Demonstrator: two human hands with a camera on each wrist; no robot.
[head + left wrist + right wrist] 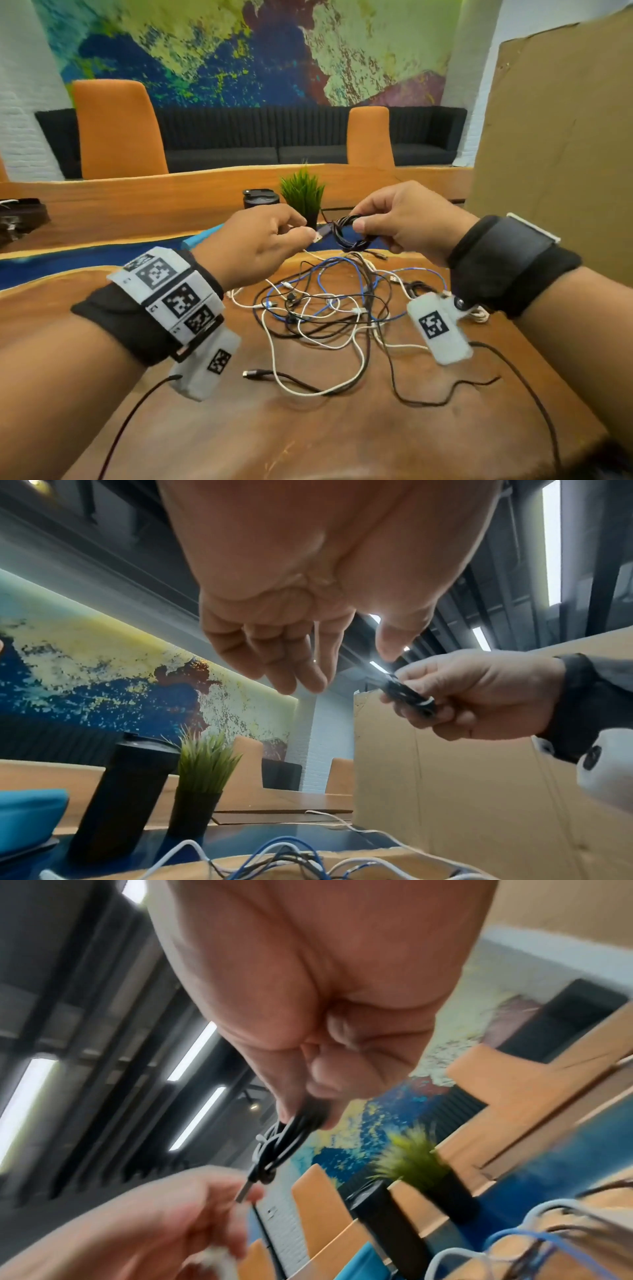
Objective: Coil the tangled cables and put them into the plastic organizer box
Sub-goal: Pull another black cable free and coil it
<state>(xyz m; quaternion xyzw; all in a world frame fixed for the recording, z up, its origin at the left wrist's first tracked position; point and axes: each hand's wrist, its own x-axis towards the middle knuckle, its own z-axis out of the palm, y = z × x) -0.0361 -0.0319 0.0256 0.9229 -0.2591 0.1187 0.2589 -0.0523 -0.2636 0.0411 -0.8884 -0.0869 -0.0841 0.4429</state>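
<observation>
We work at a wooden table (342,428) beneath a bright painted wall. Above the tangle of cables (329,308) lying on it, our right hand (407,219) pinches a small coiled black cable (349,233), while our left hand (253,240) pinches its USB plug (319,236) between thumb and forefinger. One coil looks nearly finished; the white, blue and black leads remain knotted. We see no plastic organizer box, so nothing appears stowed yet.
</observation>
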